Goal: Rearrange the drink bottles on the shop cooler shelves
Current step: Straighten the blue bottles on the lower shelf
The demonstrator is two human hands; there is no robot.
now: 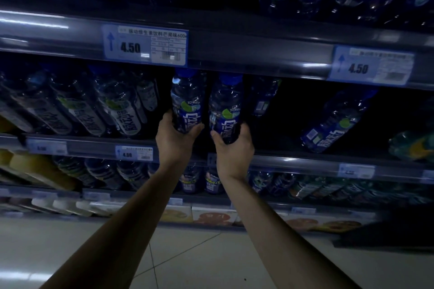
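- Left hand (175,139) is closed round the bottom of the left bottle (187,103), with fingers on one side and the thumb on the other.
- Right hand (232,148) grips the bottom of the right bottle (225,110) the same way, thumb on its left side.
- Both bottles are upright with their blue caps just under the upper shelf rail (258,61). They stand side by side, close together but apart.
- The low grip likely leaves the tall bodies free to pass under that rail, and one bottle per hand moves two at once.
- Each bottle is above its hand, over the front edge of the middle shelf (94,145), about mid-length. I cannot tell whether the bases rest on the shelf or are lifted off it.
- The labels face outward, probably so shoppers can read them.
- A packed bottle row (94,110) fills the left end of the same shelf, right beside the left bottle.
- There is a dark gap on the right side of the shelf, where a lone bottle (338,122) stands well apart from the hands.
- My guess is the pair is being set in or pulled forward to even out this shelf, and the work is not finished.
- A price tag (145,46) sits on the upper rail, above and to the left of the held bottles.
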